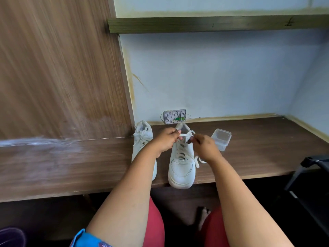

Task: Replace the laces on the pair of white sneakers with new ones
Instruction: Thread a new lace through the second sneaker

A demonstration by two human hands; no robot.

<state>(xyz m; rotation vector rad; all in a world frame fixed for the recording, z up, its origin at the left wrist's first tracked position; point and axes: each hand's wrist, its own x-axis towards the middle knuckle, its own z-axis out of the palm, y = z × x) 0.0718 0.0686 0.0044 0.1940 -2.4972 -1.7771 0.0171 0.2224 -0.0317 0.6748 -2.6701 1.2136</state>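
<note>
Sneakers stand side by side on the wooden surface [249, 154], toes toward the person and heels toward the wall. The left sneaker [142, 138] is tied in a bow and is partly hidden behind the left forearm. The right sneaker [181, 164] has its toe just over the front edge of the surface, and its lace [186, 134] is threaded through the eyelets up to the top.

Both hands meet over the collar of the right sneaker. The left hand [167, 139] has its fingers curled, pinching a flat stretch of the lace that runs across to the other hand. The right hand [204, 147] pinches the other end of that stretch between thumb and fingers, which are curled narrow around it. A loose loop of lace [198, 160] lies on the surface beside the right sneaker, below the right wrist.

Just right of the hands sits a clear plastic container [221, 139], open at the top. Against the wall behind the sneakers stands a small open wall box [175, 116] with wiring visible inside. A dark frame [309, 175] juts in at the right edge.
</note>
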